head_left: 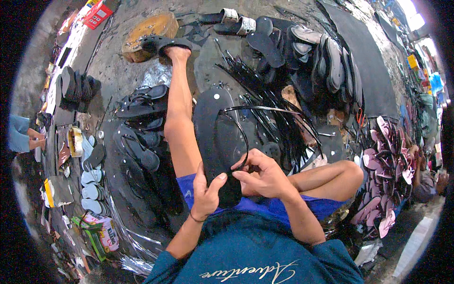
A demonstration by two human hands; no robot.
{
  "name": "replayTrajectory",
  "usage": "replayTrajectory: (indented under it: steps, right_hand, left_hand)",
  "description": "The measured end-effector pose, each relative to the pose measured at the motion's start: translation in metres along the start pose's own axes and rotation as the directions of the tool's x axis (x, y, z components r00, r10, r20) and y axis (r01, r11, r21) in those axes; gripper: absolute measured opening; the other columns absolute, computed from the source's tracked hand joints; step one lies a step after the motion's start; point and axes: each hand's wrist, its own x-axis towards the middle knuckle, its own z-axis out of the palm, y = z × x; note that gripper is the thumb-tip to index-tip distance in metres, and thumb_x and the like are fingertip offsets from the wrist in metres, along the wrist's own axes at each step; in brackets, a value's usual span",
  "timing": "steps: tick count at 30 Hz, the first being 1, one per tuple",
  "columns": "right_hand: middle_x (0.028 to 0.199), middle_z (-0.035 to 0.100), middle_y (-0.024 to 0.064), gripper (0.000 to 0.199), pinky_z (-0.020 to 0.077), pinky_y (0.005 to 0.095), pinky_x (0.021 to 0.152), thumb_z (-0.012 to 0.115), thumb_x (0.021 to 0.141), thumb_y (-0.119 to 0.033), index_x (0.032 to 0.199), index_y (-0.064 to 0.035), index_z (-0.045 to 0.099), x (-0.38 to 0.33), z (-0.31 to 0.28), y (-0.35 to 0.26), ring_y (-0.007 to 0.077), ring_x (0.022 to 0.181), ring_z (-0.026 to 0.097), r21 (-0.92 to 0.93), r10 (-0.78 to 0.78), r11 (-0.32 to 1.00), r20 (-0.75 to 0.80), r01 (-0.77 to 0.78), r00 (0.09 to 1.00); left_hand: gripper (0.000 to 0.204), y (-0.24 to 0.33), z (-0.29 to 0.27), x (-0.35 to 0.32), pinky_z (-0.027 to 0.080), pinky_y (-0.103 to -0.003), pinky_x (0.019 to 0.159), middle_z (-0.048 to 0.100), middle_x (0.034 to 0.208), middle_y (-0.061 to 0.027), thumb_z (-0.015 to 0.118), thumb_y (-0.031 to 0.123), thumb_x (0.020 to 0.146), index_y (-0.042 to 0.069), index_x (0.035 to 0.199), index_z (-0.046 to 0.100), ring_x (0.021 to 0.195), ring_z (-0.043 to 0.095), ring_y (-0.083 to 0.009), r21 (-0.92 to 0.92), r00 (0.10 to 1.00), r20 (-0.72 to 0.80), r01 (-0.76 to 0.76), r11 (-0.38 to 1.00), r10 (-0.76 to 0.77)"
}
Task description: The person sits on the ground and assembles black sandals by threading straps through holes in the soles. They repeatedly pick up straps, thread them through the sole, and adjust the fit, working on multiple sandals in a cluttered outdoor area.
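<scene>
Black sandal sole point(208, 123), head view: I had it lengthwise between both hands, over the lap, its toe end, with one white dot, pointing away beyond the fingertips. My left hand point(205, 191) was clamped on its near left edge, thumb on top, the other fingers partly hidden. My right hand point(262, 175) had thumb and forefinger close together at the lower end of a glossy black strap point(247, 144), by the sole's right edge; could not tell whether that end was seated. The strap's other arm swept free to the right, beyond the right fingers.

Past those fingers I noted loose black strips point(283, 120); farther right, pink sandals point(371, 189). Left of the left fingers: black strapped sandals point(142, 151) nearby, grey-blue soles point(91, 191) well apart. Far ahead of both hands: a wooden block point(163, 26).
</scene>
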Motion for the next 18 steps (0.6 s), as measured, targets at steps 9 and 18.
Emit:
replayTrajectory:
  steps: [9,18]
  right_hand:
    - [0.090,0.069,0.0037,0.010,0.0527,0.0298,0.077,0.070,0.094,-0.007,0.099,0.0009,0.072,0.025,-0.041,-0.023,0.0118,0.084,0.063,-0.381,-0.198,0.911,-0.070,0.157,0.978]
    - [0.095,0.064,0.0019,0.029,0.0577,0.0355,0.079,0.059,0.103,-0.021,0.129,-0.0078,0.058,0.013,-0.047,0.019,0.0150,0.086,0.066,0.799,0.359,0.562,-0.471,0.216,0.806]
  left_hand:
    - [0.068,0.054,-0.081,0.017,0.049,-0.033,0.092,0.065,0.111,-0.0118,0.087,0.028,0.077,-0.004,0.128,0.055,0.104,0.061,-0.0186,0.609,0.835,0.440,-0.008,0.793,-0.330]
    - [0.038,0.049,-0.128,0.010,0.052,-0.031,0.084,0.069,0.101,-0.0049,0.078,0.008,0.078,0.000,0.113,0.065,0.090,0.065,-0.0160,0.346,0.992,-0.100,-0.038,0.937,0.077]
